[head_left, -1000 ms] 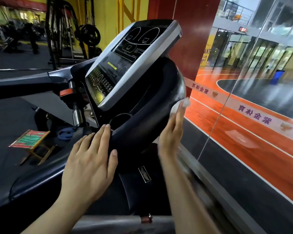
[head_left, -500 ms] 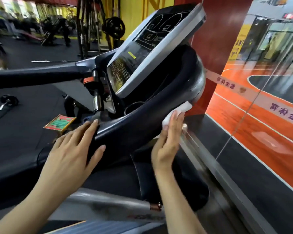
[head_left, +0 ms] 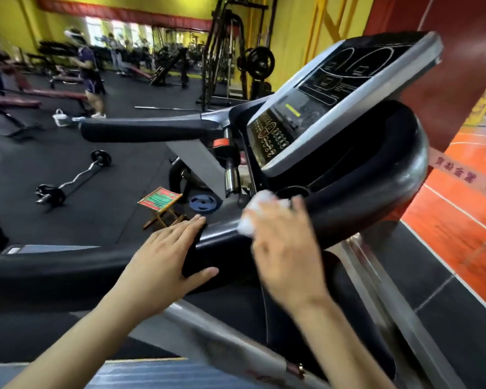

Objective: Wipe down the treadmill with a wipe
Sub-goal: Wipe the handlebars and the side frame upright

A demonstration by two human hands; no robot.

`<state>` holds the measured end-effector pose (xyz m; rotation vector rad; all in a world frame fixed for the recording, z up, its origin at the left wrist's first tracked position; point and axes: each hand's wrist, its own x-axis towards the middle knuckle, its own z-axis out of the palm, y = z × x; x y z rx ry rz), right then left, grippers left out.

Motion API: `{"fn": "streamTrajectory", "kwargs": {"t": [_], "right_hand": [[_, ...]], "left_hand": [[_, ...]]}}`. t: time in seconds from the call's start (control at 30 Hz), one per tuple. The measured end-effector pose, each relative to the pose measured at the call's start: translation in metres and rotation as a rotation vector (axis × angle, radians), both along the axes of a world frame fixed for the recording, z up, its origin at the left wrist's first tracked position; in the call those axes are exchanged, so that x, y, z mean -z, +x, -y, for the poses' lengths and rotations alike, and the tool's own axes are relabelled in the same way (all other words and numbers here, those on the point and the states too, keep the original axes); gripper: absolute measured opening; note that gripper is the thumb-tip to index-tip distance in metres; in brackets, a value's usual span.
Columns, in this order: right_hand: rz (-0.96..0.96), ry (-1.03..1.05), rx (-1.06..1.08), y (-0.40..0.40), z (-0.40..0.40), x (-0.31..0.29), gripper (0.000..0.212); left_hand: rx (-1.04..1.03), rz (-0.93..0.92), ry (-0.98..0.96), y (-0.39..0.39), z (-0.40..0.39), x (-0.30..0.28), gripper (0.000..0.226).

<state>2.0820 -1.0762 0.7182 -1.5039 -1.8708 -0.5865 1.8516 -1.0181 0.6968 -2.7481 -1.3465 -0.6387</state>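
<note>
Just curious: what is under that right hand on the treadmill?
A crumpled white wipe sticks out beyond the right hand, on the black console rim. The rest is covered.
</note>
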Motion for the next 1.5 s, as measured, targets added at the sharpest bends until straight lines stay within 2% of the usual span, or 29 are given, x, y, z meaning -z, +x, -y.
{"fn": "streamTrajectory", "kwargs": {"t": [0.1, 0.27, 0.37, 0.47, 0.6, 0.73, 0.8, 0.93, 1.03, 1.1, 1.17, 1.3, 1.5], "right_hand": [[0.166, -0.186, -0.097, -0.05, 0.001, 0.003, 0.048], [0.146, -0.272, 0.149, -0.026, -0.008, -0.033, 0.041], [0.18, -0.425, 0.135, -0.029, -0.004, -0.04, 0.05], [0.205, -0.543, 0.061, -0.041, -0.001, -0.048, 0.063], [0.227, -0.661, 0.156, -0.047, -0.012, -0.072, 0.028], [0.276, -0.795, 0.305, -0.059, -0.03, -0.087, 0.028], [0.276, -0.877, 0.354, -0.069, -0.041, -0.088, 0.026], [0.256, -1.019, 0.427, -0.081, -0.087, -0.08, 0.019], [0.173, -1.044, 0.479, -0.076, -0.132, -0.071, 0.019], [0.123, -1.061, 0.479, -0.072, -0.149, -0.069, 0.029], [0.068, -1.019, 0.478, -0.07, -0.146, -0.07, 0.033], [-0.048, -0.975, 0.53, -0.075, -0.111, -0.075, 0.029], [-0.007, -1.004, 0.579, -0.064, -0.124, -0.1, 0.022]], "left_hand": [[0.072, 0.044, -0.043, -0.011, -0.007, -0.001, 0.097], [0.01, 0.041, -0.033, -0.008, -0.002, 0.001, 0.104], [0.018, 0.083, -0.075, -0.009, -0.002, -0.002, 0.102], [0.118, 0.078, -0.161, -0.017, -0.007, -0.012, 0.095], [0.256, 0.035, -0.265, -0.033, -0.034, -0.033, 0.076], [0.406, 0.029, -0.318, -0.04, -0.072, -0.038, 0.047], [0.46, -0.037, -0.323, -0.045, -0.102, -0.032, 0.048], [0.502, -0.178, -0.276, -0.053, -0.167, -0.006, 0.065], [0.571, -0.175, -0.238, -0.046, -0.198, 0.007, 0.068], [0.597, -0.149, -0.201, -0.036, -0.21, 0.012, 0.061], [0.613, -0.111, -0.181, -0.02, -0.22, 0.017, 0.054], [0.645, -0.029, -0.184, 0.017, -0.237, 0.023, 0.071], [0.716, -0.08, -0.167, 0.04, -0.263, 0.042, 0.069]]}}
